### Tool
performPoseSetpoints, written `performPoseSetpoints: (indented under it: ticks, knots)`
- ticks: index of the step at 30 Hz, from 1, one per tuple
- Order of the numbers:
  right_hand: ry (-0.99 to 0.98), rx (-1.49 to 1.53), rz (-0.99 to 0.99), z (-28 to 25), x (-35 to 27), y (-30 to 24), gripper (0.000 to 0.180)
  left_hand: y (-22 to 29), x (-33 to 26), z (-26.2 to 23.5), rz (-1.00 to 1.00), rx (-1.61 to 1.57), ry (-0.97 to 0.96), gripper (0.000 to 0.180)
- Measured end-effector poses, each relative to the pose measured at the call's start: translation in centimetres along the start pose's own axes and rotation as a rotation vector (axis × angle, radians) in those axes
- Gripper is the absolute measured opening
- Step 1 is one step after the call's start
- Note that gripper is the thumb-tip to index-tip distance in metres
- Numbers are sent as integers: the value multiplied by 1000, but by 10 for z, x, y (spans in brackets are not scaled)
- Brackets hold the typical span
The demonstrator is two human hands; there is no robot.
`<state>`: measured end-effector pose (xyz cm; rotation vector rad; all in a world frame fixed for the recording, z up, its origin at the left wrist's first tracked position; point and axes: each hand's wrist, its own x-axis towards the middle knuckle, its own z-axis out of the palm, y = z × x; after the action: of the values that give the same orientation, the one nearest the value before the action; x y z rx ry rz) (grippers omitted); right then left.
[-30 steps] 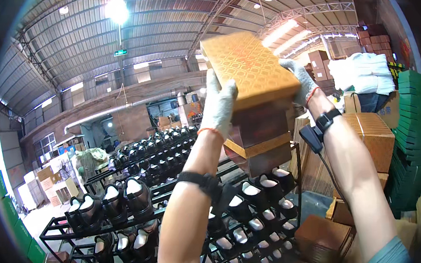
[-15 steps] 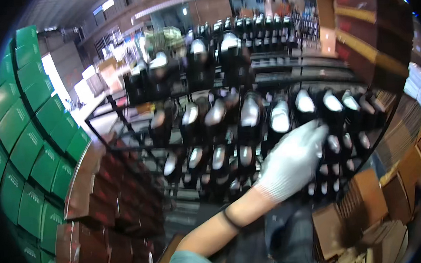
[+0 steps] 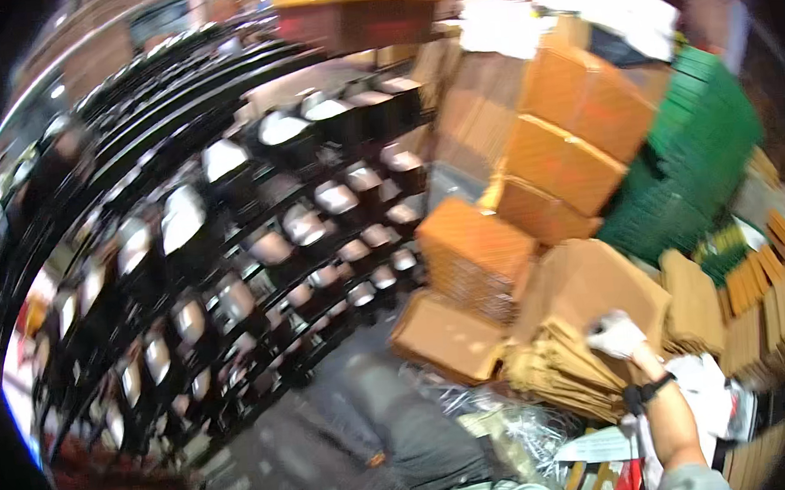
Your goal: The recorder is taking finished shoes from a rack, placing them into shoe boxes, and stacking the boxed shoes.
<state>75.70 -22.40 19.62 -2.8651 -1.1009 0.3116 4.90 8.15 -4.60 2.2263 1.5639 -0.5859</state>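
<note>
My right hand (image 3: 617,335), in a white knit glove with a black band at the wrist, reaches in from the lower right. It lies over a pile of flat brown cardboard (image 3: 587,291), beside crumpled brown paper or thin card sheets (image 3: 560,361). Its fingers are small and blurred, so I cannot make out whether they grip the cardboard. My left hand is out of the picture.
A black rack (image 3: 252,182) holding several rows of shoes fills the left side. Orange-brown boxes (image 3: 564,165) are stacked beyond the cardboard, with green boxes (image 3: 687,161) to their right. Clear plastic wrapping (image 3: 533,431) lies near my legs (image 3: 369,429).
My view has swung right, from the shoe rack to the cardboard and boxes. The gloved left hand that reached across the rack has left the picture; my right hand now shows over the cardboard.
</note>
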Motion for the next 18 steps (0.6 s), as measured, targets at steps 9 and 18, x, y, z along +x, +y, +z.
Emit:
performPoseSetpoints:
  ticks: [9,18]
  knots:
    - [47,1417,440,-25,-28,19,19,104,-114,-203,495,-99,714,46]
    - [-82,1230,-442,-61,10,-223,14,187,-69,-271,905,-862,98,88]
